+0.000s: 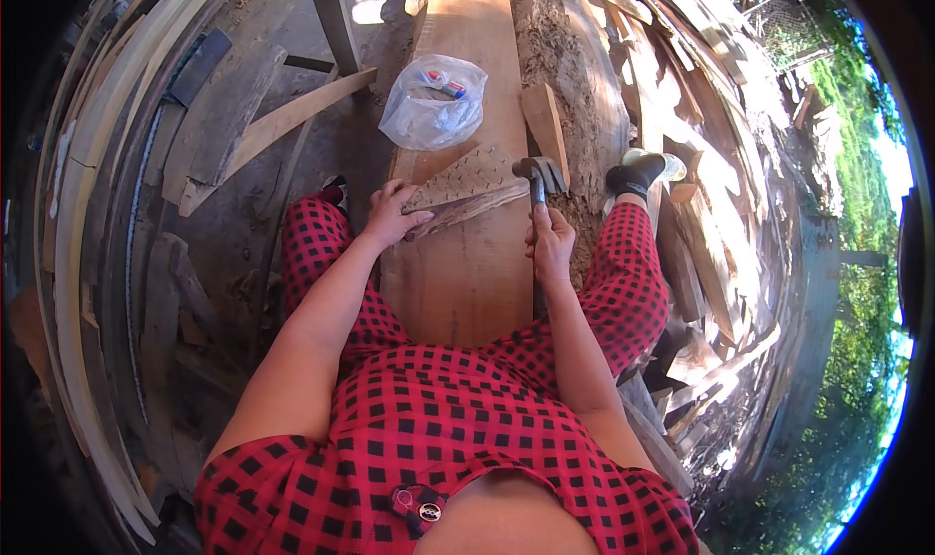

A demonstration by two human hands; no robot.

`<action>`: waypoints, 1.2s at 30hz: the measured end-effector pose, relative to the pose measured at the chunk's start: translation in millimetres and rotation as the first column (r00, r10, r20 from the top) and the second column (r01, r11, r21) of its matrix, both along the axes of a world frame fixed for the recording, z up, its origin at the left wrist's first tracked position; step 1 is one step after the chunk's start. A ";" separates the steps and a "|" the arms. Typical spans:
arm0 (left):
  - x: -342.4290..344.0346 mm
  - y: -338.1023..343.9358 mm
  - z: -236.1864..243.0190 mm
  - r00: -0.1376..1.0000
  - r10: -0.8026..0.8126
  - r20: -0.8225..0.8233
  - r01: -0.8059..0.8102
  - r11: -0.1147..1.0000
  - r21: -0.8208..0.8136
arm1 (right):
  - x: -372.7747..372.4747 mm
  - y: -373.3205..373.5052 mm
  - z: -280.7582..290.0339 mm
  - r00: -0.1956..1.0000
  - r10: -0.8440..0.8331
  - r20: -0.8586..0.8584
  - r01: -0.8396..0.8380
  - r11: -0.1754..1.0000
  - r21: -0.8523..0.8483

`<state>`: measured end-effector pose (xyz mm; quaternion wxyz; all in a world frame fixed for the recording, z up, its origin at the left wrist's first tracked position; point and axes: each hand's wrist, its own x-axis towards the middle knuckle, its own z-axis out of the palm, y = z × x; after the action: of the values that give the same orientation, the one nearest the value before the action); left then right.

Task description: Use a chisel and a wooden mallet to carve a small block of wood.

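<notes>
"Done?"
"Partly, I guess; nails (474,171) seem to poke from the wood block (466,203) on the surface (458,292); what's left, can't tell."
"Hands?"
"Left hand (392,212) pinches the wood block; right hand (551,243) wraps round the hammer (539,171)."

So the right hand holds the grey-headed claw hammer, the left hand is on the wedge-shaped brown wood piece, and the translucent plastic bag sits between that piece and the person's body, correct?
Not quite: the head view shows the translucent plastic bag beyond the wedge-shaped brown wood piece, on its far side. The rest stands.
</notes>
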<state>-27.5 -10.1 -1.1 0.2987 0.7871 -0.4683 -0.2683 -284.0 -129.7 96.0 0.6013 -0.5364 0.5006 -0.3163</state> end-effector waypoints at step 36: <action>1.3 1.1 -10.9 0.999 0.019 -0.029 -0.017 0.998 0.053 | 8.3 26.2 -11.2 0.935 0.274 -0.226 -0.252 0.960 0.122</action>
<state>-26.2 -9.0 -12.0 0.2871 0.7948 -0.4495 -0.2894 -275.7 -103.5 84.8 0.5966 -0.6052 0.5074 -0.1425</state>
